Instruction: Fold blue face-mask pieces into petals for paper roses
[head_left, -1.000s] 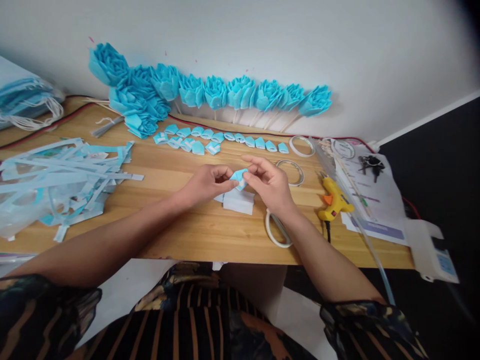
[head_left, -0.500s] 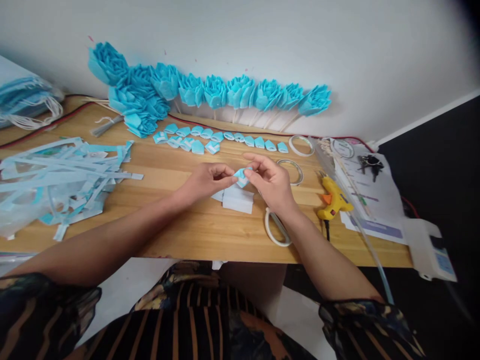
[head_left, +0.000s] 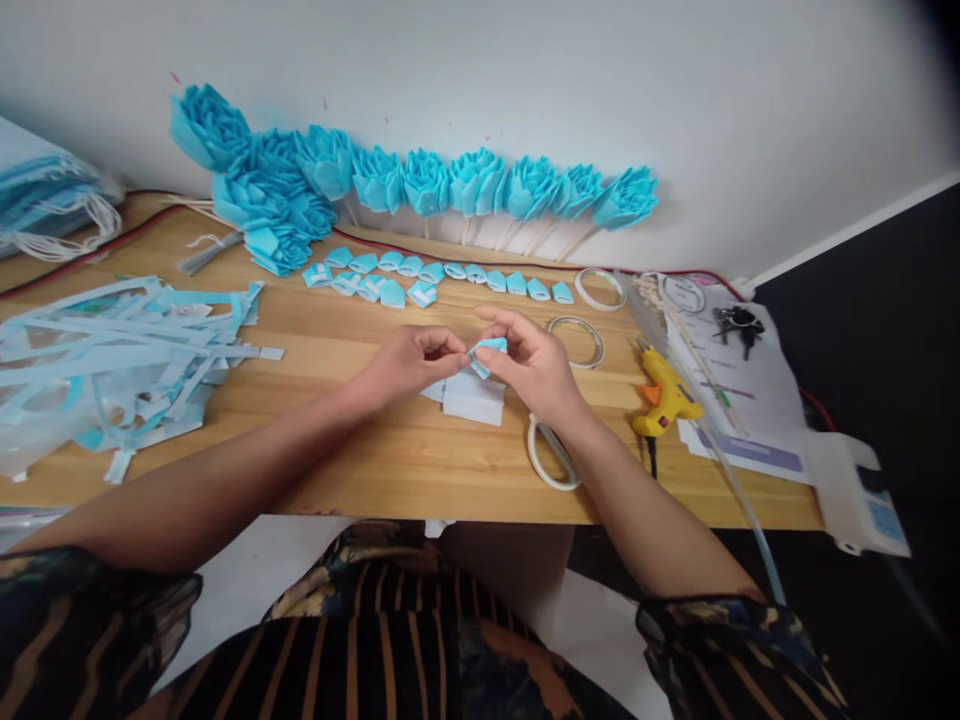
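Observation:
Between my two hands is a small folded piece of blue fabric (head_left: 493, 348), shaped like a petal. My left hand (head_left: 420, 362) pinches its left corner between thumb and forefinger. From the other side my right hand (head_left: 534, 362) holds it, thumb in front and fingers behind. Pale, whitish-blue fabric pieces (head_left: 474, 398) lie on the table just beneath. Farther back, rows of similar folded petals (head_left: 392, 292) rest on the wood. Finished blue fabric flowers (head_left: 478, 182) on thin sticks lean against the wall behind them.
Blue and white fabric scraps (head_left: 135, 360) are heaped at the left, with a stack of face masks (head_left: 52, 195) behind. Rolls of tape (head_left: 551, 455) lie around my right forearm. A yellow glue gun (head_left: 664, 395), keys (head_left: 739, 328) and a printed sheet (head_left: 780, 400) are at the right.
The folded fabric piece has turned in my fingers, and its upper edge now tilts up to the right. My right hand has shifted slightly left. The camera view has moved a little.

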